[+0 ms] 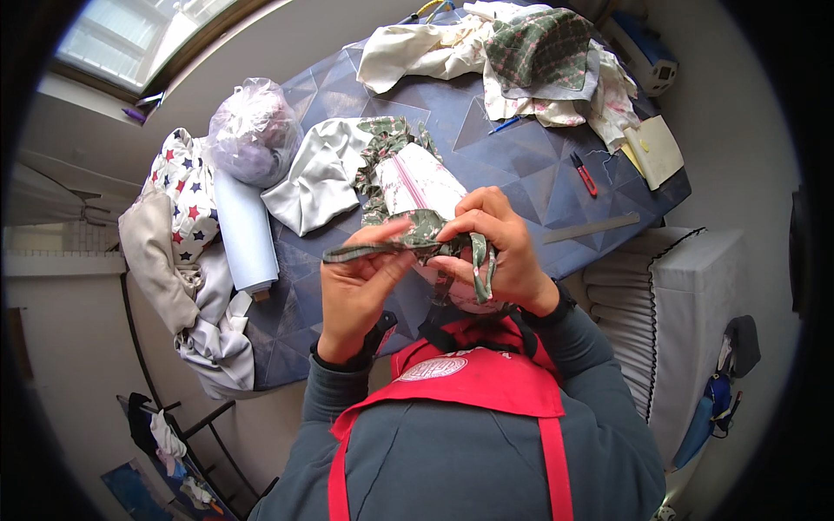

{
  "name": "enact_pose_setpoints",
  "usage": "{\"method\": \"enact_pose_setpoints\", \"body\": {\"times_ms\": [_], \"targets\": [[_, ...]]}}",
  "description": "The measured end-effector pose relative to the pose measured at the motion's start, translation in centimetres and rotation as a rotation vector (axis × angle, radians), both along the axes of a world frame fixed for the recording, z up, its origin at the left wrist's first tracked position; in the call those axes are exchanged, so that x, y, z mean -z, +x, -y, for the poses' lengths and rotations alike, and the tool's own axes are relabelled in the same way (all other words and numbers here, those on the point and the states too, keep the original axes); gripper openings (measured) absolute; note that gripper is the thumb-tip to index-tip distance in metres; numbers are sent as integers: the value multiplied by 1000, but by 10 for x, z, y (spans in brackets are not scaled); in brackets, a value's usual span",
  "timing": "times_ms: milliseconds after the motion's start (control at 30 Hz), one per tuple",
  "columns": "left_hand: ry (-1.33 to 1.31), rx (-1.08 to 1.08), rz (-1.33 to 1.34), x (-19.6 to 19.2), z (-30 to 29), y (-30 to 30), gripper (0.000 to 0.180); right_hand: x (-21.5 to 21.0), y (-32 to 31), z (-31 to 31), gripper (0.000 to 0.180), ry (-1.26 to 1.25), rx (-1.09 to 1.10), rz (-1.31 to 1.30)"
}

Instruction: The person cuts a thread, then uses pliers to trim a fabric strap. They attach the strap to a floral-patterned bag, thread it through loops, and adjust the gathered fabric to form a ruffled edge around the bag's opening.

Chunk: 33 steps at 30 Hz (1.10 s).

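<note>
Green Cloth Strip Pinched Between Both Hands

I grasp a green patterned cloth strip (426, 226) near the worktop's front side, just ahead of my chest. My left grip (354, 286) pinches it between thumb and fingers, with one end jutting out to the left; the fingertips there are blurred. My right grip (504, 247) clasps the gathered part, a loop hanging beside the fingers. My fingers cover the folds between them, so I cannot tell how the layers meet.

Under the strip lies a white floral piece (421, 178) with a pink zip; my hands hide its middle, and my red apron (473, 382) blocks the worktop's (313, 286) near edge. A pale grey cloth (321, 174) sits to its left, then a light blue roll (245, 230) and a plastic bag (252, 130) whose contents are hard to make out. Star-printed fabric (184, 200) lies beyond the roll. Rightward are a red cutter (584, 176) and a ruler (592, 227); heaped cloths (539, 52) overlap at the far side.
</note>
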State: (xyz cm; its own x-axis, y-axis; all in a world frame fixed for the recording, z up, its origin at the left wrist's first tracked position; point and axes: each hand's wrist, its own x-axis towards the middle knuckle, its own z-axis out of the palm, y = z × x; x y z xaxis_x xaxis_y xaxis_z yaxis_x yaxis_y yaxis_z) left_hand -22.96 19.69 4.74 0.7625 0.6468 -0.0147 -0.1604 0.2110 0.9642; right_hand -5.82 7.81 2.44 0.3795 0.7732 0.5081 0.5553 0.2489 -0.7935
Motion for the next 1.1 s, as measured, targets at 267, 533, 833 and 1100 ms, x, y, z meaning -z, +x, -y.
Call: {"method": "enact_pose_setpoints", "body": {"times_ms": [267,533,833,1100], "targets": [[776,148,-121,-1,-27,-2,25,0,-1,0,26,-28,-94,7],[536,163,88,-8,6,1,53,-9,-5,10,23,-17,51,197],[451,106,72,-33,41,-7,65,0,-37,38,27,-102,117,322],[1053,-92,63,-47,28,-16,42,3,-22,48,24,-145,122,405]]}}
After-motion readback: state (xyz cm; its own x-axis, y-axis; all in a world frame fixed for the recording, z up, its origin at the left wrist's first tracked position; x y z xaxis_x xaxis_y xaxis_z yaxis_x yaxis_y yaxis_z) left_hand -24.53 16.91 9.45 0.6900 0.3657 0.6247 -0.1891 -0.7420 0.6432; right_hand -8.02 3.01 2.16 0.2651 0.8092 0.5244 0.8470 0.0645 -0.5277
